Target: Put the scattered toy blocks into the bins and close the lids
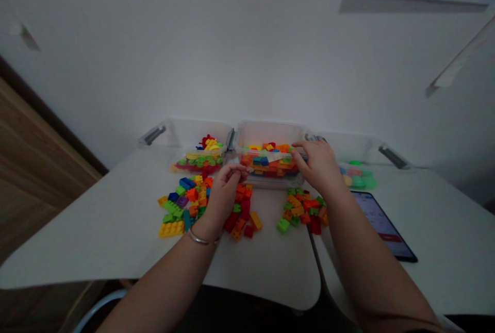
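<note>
My left hand (226,191) is over the right part of a loose pile of colored toy building blocks (176,214). Its fingers are curled together near the front of the middle clear plastic box (266,182); anything between them is hidden. At that box's right front corner is my right hand (319,163), thumb and index finger apart beside the rim and a grey latch. Whether it presses on the rim I cannot tell. Inside the box lie orange, red, yellow and blue blocks (270,168). A smaller pile of blocks (299,209) lies below my right hand.
A left clear box (181,132) holds green, yellow and red pieces. Pastel pieces (358,178) fill part of the right clear box (348,142). A lit phone (382,227) lies right of my right forearm. The white table (263,271) has a gap between its sections.
</note>
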Demonstrator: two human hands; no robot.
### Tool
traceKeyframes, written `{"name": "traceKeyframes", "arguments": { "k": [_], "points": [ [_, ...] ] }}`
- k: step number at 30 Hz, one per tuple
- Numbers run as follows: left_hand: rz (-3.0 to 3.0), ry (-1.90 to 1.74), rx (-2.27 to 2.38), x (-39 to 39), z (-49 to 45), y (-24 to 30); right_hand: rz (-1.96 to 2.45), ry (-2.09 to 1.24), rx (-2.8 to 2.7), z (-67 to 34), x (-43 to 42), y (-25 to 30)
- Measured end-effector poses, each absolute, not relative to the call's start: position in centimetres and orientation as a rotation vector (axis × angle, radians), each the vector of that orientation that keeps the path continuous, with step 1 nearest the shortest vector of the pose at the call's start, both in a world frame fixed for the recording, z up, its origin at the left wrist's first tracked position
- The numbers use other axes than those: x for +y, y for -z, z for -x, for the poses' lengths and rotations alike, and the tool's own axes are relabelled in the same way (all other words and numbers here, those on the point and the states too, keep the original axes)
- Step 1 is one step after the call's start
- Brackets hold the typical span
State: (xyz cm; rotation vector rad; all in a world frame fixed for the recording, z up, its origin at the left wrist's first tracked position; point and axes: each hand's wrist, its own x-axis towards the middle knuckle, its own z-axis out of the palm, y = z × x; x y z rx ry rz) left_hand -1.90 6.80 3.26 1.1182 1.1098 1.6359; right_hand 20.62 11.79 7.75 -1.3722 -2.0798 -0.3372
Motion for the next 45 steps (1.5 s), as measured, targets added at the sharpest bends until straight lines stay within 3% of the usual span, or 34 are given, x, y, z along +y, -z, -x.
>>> {"name": "traceKeyframes", "arguments": {
  "k": [6, 12, 19, 35, 45],
  "points": [
    [-1.118, -1.64, 1.091, 6.8, 1.9, -3.3, 1.108, 0.181, -2.027, -19.6, 9.6, -9.4],
    [-1.153, -1.647, 1.096, 6.9, 2.0, -3.0, 0.887, -0.195, -2.618, -17.4, 6.7, -10.5],
    [-1.146, -1.64, 1.113, 6.9, 1.9, -3.1, 0.992, -0.076, -3.016, -13.4, 4.7, -7.8],
    [-1.172, -1.647, 1.093, 7.0, 2.1, -2.9, 1.229, 0.028, -2.98, -13.1, 5.8, -5.7],
    [-1.159, -1.647, 1.107, 6.9, 1.9, -3.1, 1.132, -0.026, -2.573, -17.2, 7.2, -9.9]
  ]
}}
